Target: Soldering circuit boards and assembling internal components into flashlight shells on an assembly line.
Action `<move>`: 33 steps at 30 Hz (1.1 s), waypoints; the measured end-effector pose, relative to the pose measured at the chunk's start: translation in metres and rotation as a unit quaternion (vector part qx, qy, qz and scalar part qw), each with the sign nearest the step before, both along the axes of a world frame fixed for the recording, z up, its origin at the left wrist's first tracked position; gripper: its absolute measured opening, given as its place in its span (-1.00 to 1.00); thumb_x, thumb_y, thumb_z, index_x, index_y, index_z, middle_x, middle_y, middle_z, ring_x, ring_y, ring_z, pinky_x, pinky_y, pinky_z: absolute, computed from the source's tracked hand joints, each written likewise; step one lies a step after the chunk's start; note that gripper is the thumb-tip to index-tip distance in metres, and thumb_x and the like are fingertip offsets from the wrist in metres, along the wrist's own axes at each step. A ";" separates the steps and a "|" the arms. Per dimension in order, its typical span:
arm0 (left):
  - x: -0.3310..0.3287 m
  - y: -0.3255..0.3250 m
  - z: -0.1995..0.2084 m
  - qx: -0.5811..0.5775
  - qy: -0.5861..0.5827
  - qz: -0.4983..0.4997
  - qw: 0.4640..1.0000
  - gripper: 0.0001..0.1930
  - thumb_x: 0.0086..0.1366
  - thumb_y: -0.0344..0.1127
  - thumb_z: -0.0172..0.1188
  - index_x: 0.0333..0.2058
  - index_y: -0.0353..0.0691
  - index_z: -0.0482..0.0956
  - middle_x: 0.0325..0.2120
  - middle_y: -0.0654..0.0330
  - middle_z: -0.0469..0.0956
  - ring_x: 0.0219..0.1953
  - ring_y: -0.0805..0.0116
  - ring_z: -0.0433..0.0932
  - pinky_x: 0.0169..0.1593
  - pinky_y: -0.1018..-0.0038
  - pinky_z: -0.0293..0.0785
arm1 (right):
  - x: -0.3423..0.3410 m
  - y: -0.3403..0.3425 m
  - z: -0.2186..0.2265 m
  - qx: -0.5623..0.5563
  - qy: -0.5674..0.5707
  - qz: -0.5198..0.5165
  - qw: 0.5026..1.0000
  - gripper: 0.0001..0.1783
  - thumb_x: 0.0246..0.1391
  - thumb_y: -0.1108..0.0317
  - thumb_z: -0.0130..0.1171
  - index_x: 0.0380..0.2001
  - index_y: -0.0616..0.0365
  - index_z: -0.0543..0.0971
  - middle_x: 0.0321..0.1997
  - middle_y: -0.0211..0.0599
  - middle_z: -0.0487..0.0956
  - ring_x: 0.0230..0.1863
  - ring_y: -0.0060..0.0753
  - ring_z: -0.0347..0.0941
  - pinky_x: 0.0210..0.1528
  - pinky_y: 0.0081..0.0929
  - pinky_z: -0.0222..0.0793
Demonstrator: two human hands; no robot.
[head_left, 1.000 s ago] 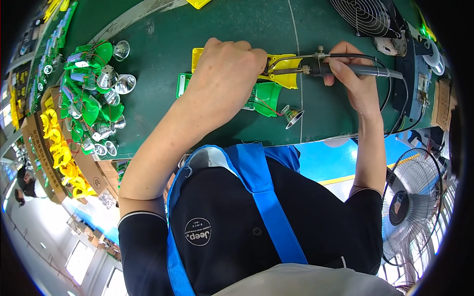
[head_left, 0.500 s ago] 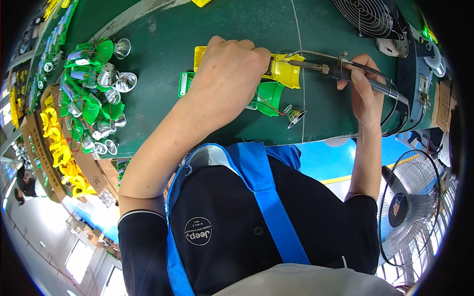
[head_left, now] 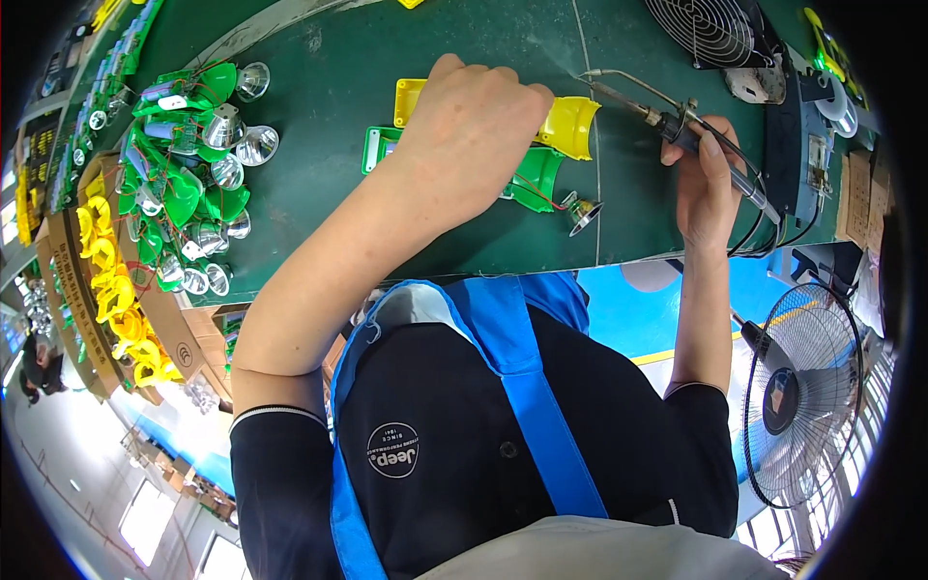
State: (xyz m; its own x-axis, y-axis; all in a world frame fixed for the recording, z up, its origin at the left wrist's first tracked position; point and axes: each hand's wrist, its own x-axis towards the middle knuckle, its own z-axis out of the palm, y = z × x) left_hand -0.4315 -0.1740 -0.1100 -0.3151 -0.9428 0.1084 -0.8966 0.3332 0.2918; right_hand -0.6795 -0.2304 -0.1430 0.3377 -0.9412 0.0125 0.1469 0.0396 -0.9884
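My left hand (head_left: 469, 140) is closed over the middle of a yellow plastic half shell (head_left: 570, 128). Its fingertips are hidden, so whatever they pinch does not show. Just nearer to me lies a green half shell (head_left: 541, 182), partly under that hand, with red wires running to a small silvery reflector cup (head_left: 584, 215). My right hand (head_left: 709, 184) grips a soldering iron (head_left: 667, 126) with a thin curved metal tube fixed along it. The iron's tip points left, above and right of the yellow shell, apart from it.
Many wired green shells with reflectors (head_left: 188, 179) are heaped at the table's left. Beyond the edge, a carton (head_left: 164, 319) holds yellow parts (head_left: 116, 290). A small fan (head_left: 706, 34) and a dark box-shaped device (head_left: 797, 145) stand right; a larger fan (head_left: 802, 396) stands off the table.
The soldering iron has drawn back from the yellow shell, its tip now up and clear of it. My left hand stays over the shells, its knuckles slightly farther right. The view has shifted a little.
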 end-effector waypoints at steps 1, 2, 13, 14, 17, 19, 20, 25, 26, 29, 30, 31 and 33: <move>0.000 0.000 0.001 -0.001 -0.026 -0.007 1.000 -0.90 -0.05 -0.47 0.15 -0.47 -0.22 0.53 -0.59 0.15 0.49 -0.43 0.21 0.53 -0.28 0.32 0.31 | 0.000 -0.001 -0.003 -0.001 -0.007 -0.005 1.000 -0.73 0.14 0.26 -0.03 -0.26 0.29 0.39 -0.50 -0.21 0.43 -0.39 -0.41 0.31 -0.22 -0.49 0.21; 0.001 0.002 0.002 -0.002 -0.053 -0.012 0.999 -0.91 -0.05 -0.44 0.17 -0.48 -0.20 0.52 -0.59 0.17 0.48 -0.43 0.23 0.52 -0.29 0.32 0.30 | 0.002 -0.001 -0.003 -0.002 -0.015 -0.009 1.000 -0.73 0.14 0.25 -0.04 -0.26 0.28 0.39 -0.49 -0.21 0.43 -0.39 -0.41 0.31 -0.22 -0.48 0.20; 0.050 0.101 -0.012 -0.038 -0.049 0.276 0.959 -0.67 -0.05 -0.11 0.31 -0.44 -0.14 0.39 -0.50 0.21 0.35 -0.38 0.20 0.35 -0.28 0.31 0.19 | 0.024 0.000 -0.011 0.009 -0.125 -0.022 0.992 -0.72 0.16 0.23 -0.05 -0.26 0.26 0.43 -0.39 -0.24 0.43 -0.36 -0.43 0.23 -0.23 -0.50 0.15; 0.051 0.105 -0.016 -0.044 -0.042 0.285 0.957 -0.69 -0.05 -0.16 0.32 -0.43 -0.13 0.39 -0.51 0.22 0.35 -0.38 0.21 0.36 -0.28 0.32 0.19 | 0.027 -0.001 -0.010 0.019 -0.132 -0.019 0.991 -0.71 0.16 0.22 -0.05 -0.27 0.26 0.43 -0.38 -0.24 0.43 -0.35 -0.43 0.22 -0.21 -0.50 0.15; 0.061 0.112 -0.018 -0.051 -0.009 0.268 0.962 -0.75 -0.01 -0.29 0.29 -0.40 -0.12 0.40 -0.53 0.25 0.41 -0.43 0.25 0.40 -0.27 0.36 0.19 | 0.023 -0.001 -0.007 0.018 -0.130 -0.019 0.991 -0.71 0.16 0.21 -0.05 -0.26 0.26 0.43 -0.37 -0.24 0.43 -0.34 -0.44 0.22 -0.19 -0.50 0.14; 0.063 0.119 -0.015 -0.038 0.077 0.260 0.962 -0.78 0.00 -0.34 0.27 -0.40 -0.15 0.42 -0.54 0.25 0.44 -0.47 0.26 0.42 -0.28 0.37 0.23 | 0.015 0.003 -0.007 0.012 -0.118 -0.027 0.993 -0.71 0.16 0.22 -0.05 -0.26 0.27 0.42 -0.37 -0.24 0.42 -0.33 -0.44 0.22 -0.16 -0.49 0.13; 0.063 0.120 -0.012 -0.024 0.162 0.246 0.955 -0.82 0.01 -0.38 0.26 -0.40 -0.18 0.45 -0.55 0.25 0.47 -0.50 0.27 0.44 -0.30 0.39 0.26 | 0.014 0.004 -0.007 0.010 -0.117 -0.028 0.993 -0.71 0.16 0.22 -0.05 -0.26 0.27 0.42 -0.37 -0.24 0.42 -0.33 -0.44 0.22 -0.16 -0.49 0.13; 0.055 0.099 0.016 0.052 0.399 0.164 0.901 -0.91 0.03 -0.46 0.21 -0.43 -0.25 0.52 -0.57 0.20 0.48 -0.53 0.24 0.43 -0.39 0.41 0.35 | 0.008 0.021 -0.010 0.013 -0.085 -0.028 0.996 -0.71 0.15 0.21 -0.04 -0.27 0.26 0.40 -0.42 -0.26 0.41 -0.35 -0.44 0.21 -0.21 -0.51 0.11; 0.054 0.090 0.015 0.028 0.381 0.114 0.917 -0.93 0.03 -0.48 0.20 -0.44 -0.26 0.53 -0.58 0.20 0.47 -0.53 0.23 0.42 -0.42 0.42 0.36 | 0.007 0.022 -0.009 0.014 -0.082 -0.032 0.996 -0.71 0.15 0.21 -0.04 -0.27 0.26 0.40 -0.42 -0.26 0.41 -0.35 -0.44 0.21 -0.21 -0.51 0.11; 0.054 0.066 0.003 -0.005 0.309 0.002 0.951 -0.88 0.02 -0.46 0.21 -0.39 -0.22 0.55 -0.53 0.24 0.47 -0.43 0.26 0.43 -0.32 0.41 0.33 | 0.006 0.026 -0.004 0.017 -0.049 0.000 0.999 -0.73 0.14 0.22 -0.03 -0.27 0.24 0.38 -0.48 -0.27 0.40 -0.37 -0.45 0.22 -0.24 -0.52 0.12; 0.051 0.060 0.001 -0.036 0.280 -0.043 0.958 -0.88 0.02 -0.45 0.22 -0.40 -0.21 0.55 -0.51 0.26 0.47 -0.39 0.28 0.42 -0.30 0.41 0.31 | 0.006 0.026 0.001 0.019 -0.049 -0.005 0.999 -0.73 0.14 0.22 -0.03 -0.27 0.24 0.38 -0.48 -0.27 0.40 -0.37 -0.45 0.22 -0.24 -0.52 0.12; 0.050 0.058 0.001 -0.014 0.238 -0.048 0.970 -0.90 0.00 -0.42 0.24 -0.44 -0.16 0.55 -0.46 0.32 0.47 -0.33 0.31 0.40 -0.21 0.39 0.25 | 0.007 0.026 0.006 0.035 -0.030 0.007 0.999 -0.73 0.14 0.23 -0.03 -0.27 0.25 0.38 -0.48 -0.27 0.41 -0.38 -0.47 0.23 -0.25 -0.53 0.12; 0.044 0.055 0.003 -0.009 0.212 -0.045 0.976 -0.90 -0.02 -0.41 0.24 -0.46 -0.13 0.54 -0.47 0.33 0.46 -0.33 0.33 0.39 -0.18 0.38 0.23 | 0.008 0.023 0.010 0.055 -0.012 0.019 0.998 -0.73 0.13 0.24 -0.03 -0.27 0.25 0.37 -0.48 -0.27 0.41 -0.39 -0.48 0.24 -0.25 -0.53 0.13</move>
State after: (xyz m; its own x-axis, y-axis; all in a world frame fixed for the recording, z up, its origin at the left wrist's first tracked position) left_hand -0.3879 -0.1193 -0.1071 -0.3190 -0.9103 0.2638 -0.6640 0.4133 0.6232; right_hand -0.6717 -0.2077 -0.1333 0.3739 -0.9239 -0.0815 0.1662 0.1532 -0.9741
